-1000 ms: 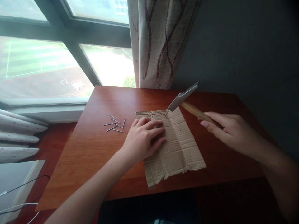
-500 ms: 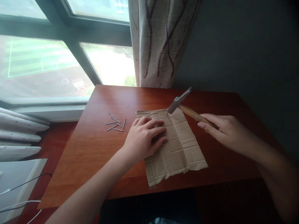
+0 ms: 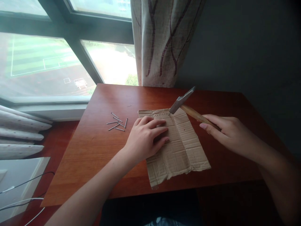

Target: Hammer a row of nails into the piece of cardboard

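Observation:
My left hand lies on the left side of a creased piece of cardboard, its fingers apart and pressing it against the table. My right hand is wrapped around the wooden handle of a hammer. The steel head tilts over the cardboard's far edge, its lower face close to the right end of a row of small dark dots. Whether that face touches anything is too small to tell. Several loose nails lie left of my left hand.
A reddish-brown wooden table carries everything. Behind it hangs a patterned curtain beside a large window. Cables run at the lower left, near the floor. A dark wall rises at the right.
The whole view has shifted slightly. My hands keep almost the same pose, and the hammer head stays over the end of the dotted row. The nails have not moved on the table.

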Tool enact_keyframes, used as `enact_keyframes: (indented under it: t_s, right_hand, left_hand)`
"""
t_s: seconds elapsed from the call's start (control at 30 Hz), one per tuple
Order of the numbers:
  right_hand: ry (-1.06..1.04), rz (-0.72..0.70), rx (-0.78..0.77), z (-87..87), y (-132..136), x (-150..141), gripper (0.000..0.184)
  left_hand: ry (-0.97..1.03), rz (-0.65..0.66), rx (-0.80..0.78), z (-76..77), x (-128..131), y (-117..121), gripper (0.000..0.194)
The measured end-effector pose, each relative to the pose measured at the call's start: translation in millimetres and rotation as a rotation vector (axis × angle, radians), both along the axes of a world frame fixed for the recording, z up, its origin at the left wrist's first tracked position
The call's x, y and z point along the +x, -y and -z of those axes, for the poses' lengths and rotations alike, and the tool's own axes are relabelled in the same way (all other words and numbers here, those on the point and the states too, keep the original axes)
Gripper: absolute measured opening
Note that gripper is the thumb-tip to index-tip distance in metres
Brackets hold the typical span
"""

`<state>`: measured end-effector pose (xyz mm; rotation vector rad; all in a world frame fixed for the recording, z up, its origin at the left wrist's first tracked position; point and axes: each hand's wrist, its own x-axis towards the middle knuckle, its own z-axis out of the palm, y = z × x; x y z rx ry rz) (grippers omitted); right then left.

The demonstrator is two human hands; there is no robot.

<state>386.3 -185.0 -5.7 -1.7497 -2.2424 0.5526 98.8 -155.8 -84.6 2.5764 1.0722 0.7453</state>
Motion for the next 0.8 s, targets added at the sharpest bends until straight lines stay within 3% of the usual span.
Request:
enact_keyframes:
  t_s: [0.8]
  right_hand:
    - [-0.044, -0.013, -0.048, 6.6, 0.5, -0.6, 0.026]
  left_hand:
    - [-0.003, -0.004, -0.007, -1.0, 0.1, 0.4, 0.028]
